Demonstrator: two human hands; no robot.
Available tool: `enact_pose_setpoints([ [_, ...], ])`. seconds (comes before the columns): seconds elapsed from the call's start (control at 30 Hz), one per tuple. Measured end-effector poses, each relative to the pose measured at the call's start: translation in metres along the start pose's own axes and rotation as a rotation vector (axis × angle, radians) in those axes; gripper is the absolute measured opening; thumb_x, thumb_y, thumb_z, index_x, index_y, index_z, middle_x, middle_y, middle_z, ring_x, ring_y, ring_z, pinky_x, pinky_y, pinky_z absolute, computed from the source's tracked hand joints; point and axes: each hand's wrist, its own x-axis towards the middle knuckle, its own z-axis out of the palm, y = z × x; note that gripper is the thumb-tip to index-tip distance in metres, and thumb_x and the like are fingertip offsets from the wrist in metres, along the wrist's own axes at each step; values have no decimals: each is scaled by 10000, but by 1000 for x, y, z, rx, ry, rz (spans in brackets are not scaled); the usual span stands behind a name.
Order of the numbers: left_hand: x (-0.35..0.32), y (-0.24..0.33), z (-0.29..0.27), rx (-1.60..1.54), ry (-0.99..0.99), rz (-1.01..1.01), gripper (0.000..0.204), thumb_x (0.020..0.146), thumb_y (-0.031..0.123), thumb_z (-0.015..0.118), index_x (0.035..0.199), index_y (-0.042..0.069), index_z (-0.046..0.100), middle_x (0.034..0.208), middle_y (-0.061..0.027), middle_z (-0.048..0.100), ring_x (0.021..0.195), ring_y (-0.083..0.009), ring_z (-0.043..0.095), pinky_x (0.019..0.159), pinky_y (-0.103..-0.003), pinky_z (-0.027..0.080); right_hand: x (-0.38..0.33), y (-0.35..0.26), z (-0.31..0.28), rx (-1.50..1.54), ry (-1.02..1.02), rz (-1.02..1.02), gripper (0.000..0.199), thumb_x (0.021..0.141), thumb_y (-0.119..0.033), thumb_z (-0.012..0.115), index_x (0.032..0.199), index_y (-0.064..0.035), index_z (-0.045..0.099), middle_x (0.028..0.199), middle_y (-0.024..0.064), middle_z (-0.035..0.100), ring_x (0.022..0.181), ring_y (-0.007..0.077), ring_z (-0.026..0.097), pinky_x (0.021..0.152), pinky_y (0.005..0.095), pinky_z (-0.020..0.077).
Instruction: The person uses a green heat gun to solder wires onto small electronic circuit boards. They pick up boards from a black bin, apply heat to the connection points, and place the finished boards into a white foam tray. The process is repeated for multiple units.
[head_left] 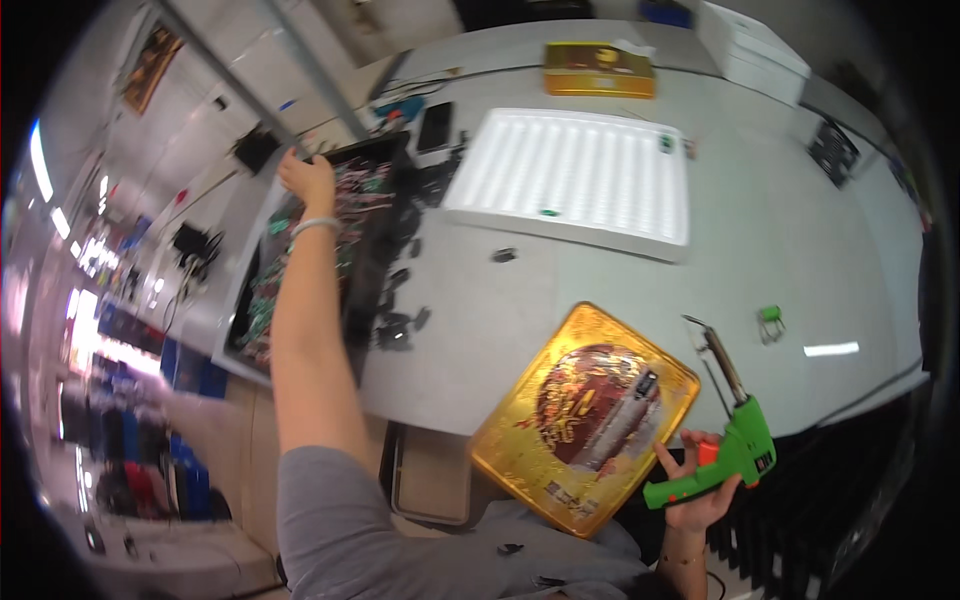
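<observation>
My right hand (698, 505) is closed around the handle of a green soldering gun (748, 445) with an orange-red trigger. Its long metal tip points up and away over the table. Beside it, a gold tin lid (530, 430) overhangs the near table edge, with a small dark piece (648, 383) on it. My left arm stretches far out to the left. My left hand (308, 182) is over the far end of a black tray (397, 160) heaped with small circuit boards (362, 190). Thumb and finger look apart there, with nothing visible between them.
A white ribbed foam tray (570, 170) holds a few small green pieces. Black bits (398, 325) lie scattered beside the black tray. A green coil-like part (770, 318) is at the right. Farther back are a phone (436, 127), a gold tin (600, 72) and a white box (750, 55).
</observation>
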Motion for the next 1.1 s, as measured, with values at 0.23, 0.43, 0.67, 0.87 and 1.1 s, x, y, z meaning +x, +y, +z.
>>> enact_pose_setpoints([
  [0.23,-57,215,-12,-798,-649,337,146,706,100,589,845,72,621,859,-101,601,846,-253,557,774,-327,418,-6,1,-4,14,52,28,601,791,-533,408,1177,-76,349,1146,96,403,1142,264,338,908,585,277],
  [0.43,-136,389,-35,-948,-726,808,70,667,154,625,720,118,653,818,-59,575,871,-234,500,774,-408,372,-6,2,5,-25,47,2,609,785,-536,415,1188,-87,334,1159,116,394,1157,268,323,914,590,259],
  [0.67,-174,457,-17,-543,-865,906,139,649,198,624,759,115,637,821,-63,530,852,-228,504,720,-404,401,0,3,4,51,27,20,617,777,-543,425,1162,-63,376,1141,120,413,1170,262,305,926,583,242],
  [0.87,-169,438,16,-1383,-1141,-189,87,753,162,584,753,84,544,829,-27,510,733,-180,510,678,-433,444,5,-8,4,91,8,49,612,772,-540,439,1149,-59,400,1129,121,425,1168,262,306,935,579,227],
  [1.1,-119,418,1,-1773,-1228,-957,78,832,136,511,869,150,443,892,-5,528,899,-156,484,775,-527,374,6,-8,4,127,-4,16,593,782,-506,447,1155,-49,385,1133,133,417,1158,267,320,931,575,236],
])
